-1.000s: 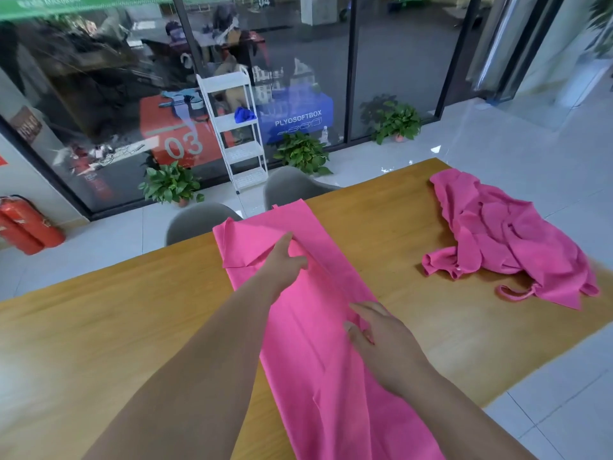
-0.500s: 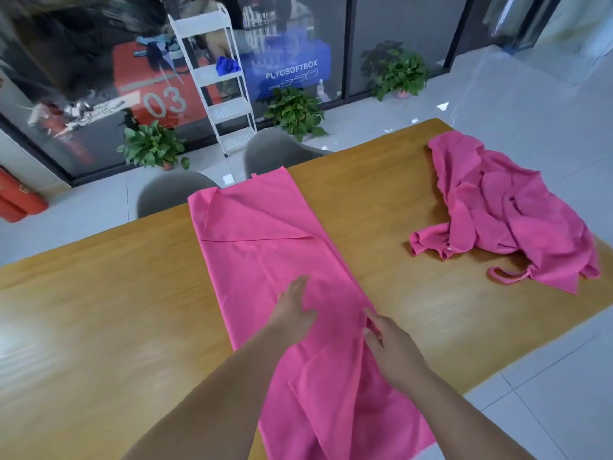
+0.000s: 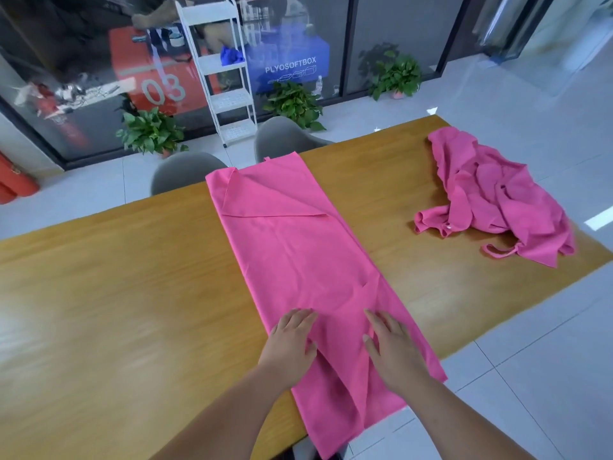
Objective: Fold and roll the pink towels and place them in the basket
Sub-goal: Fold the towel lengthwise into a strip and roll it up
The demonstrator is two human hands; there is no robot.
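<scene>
A long pink towel [image 3: 298,247], folded into a narrow strip, lies across the wooden table [image 3: 116,277] from the far edge to the near edge, where its end hangs over. A folded-over corner shows at its far end. My left hand [image 3: 290,343] presses flat on the strip's near left part. Just to its right, my right hand [image 3: 393,350] also lies flat on the cloth, fingers straight. A second pink towel [image 3: 497,197] sits crumpled at the table's right end. No basket is in view.
Two grey chairs [image 3: 285,137] stand at the table's far side. Behind them are a white shelf cart [image 3: 225,74], potted plants [image 3: 152,131] and a glass wall. Tiled floor lies to the right of the table.
Both hands have slid back along the towel toward the near edge, the left from the far folded corner. The view has tilted down and shows more of the strip.
</scene>
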